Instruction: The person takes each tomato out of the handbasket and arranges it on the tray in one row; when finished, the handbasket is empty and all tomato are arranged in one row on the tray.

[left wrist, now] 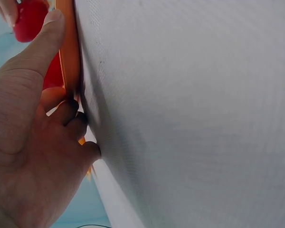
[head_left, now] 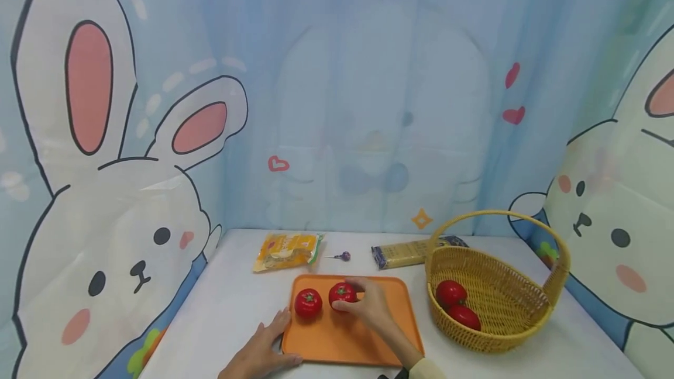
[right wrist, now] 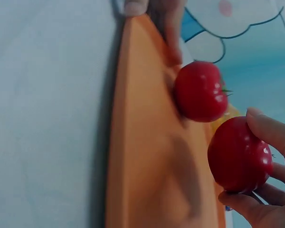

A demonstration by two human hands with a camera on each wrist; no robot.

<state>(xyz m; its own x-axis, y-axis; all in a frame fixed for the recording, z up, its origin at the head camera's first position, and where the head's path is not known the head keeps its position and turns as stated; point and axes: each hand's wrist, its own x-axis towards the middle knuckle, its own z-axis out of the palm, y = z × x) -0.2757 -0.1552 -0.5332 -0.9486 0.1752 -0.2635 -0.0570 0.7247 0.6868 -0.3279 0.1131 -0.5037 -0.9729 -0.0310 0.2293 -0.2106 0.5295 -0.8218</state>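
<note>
My right hand grips a red tomato with thumb and fingers. In the right wrist view the gripped tomato is raised off the orange tray, its shadow beneath. Another tomato sits on the left part of the tray, green stem showing. My left hand rests at the tray's near left corner. Its thumb touches the rim, while the other fingers lie along the left side, some down on the table.
Right of the tray stands a yellow wicker basket with a tall handle, two red tomatoes inside. Behind the tray lie a yellow snack bag, a lollipop and a long gold packet. A rabbit-print curtain hangs behind the white table.
</note>
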